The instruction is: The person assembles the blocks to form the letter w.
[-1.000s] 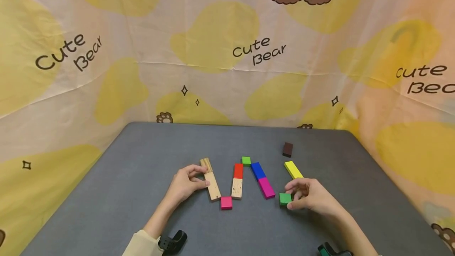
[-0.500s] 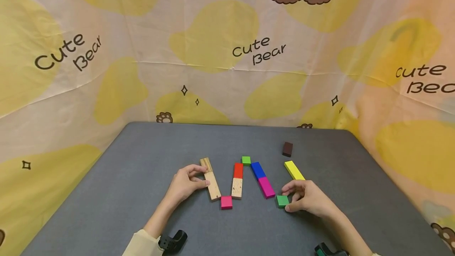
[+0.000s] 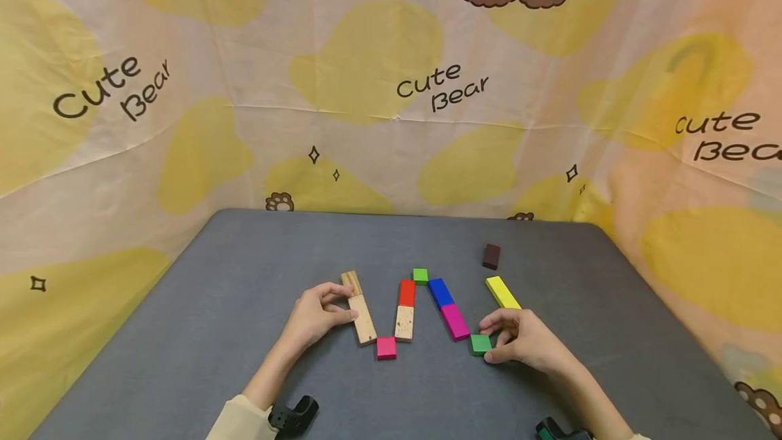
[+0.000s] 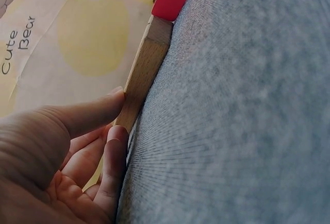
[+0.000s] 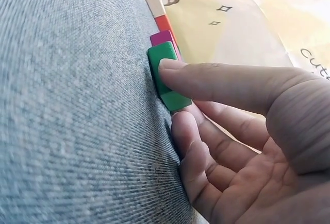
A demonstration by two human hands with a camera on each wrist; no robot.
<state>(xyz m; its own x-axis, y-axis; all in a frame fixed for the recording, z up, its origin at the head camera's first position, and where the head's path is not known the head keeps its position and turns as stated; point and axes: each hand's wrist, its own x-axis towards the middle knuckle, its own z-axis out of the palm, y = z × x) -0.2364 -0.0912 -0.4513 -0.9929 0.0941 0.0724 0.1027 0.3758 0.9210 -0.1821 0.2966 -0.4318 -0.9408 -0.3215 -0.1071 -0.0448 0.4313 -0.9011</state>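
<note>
At the left end of a zigzag row, two wooden blocks (image 3: pixel 363 321) lie end to end, tilted. Against their left side my left hand (image 3: pixel 313 314) rests, touching them with thumb and fingertips; the left wrist view shows the thumb on the side of one wooden block (image 4: pixel 145 67). My right hand (image 3: pixel 528 340) pinches a green block (image 3: pixel 480 344) on the table, near the lower end of the magenta block (image 3: pixel 455 322). In the right wrist view the thumb presses the green block's face (image 5: pixel 161 62), and fingers sit behind its far end.
The row also has a pink block (image 3: pixel 386 348), a speckled wooden block (image 3: pixel 404 324), a red block (image 3: pixel 406 292), a light green block (image 3: pixel 420 276) and a blue block (image 3: pixel 440 292). Beyond my right hand lie a yellow block (image 3: pixel 503 292) and a dark brown block (image 3: pixel 491 257).
My right hand has slid the green block left and slightly nearer, up to the magenta block's lower end. The left hand has stayed at the wooden blocks.
</note>
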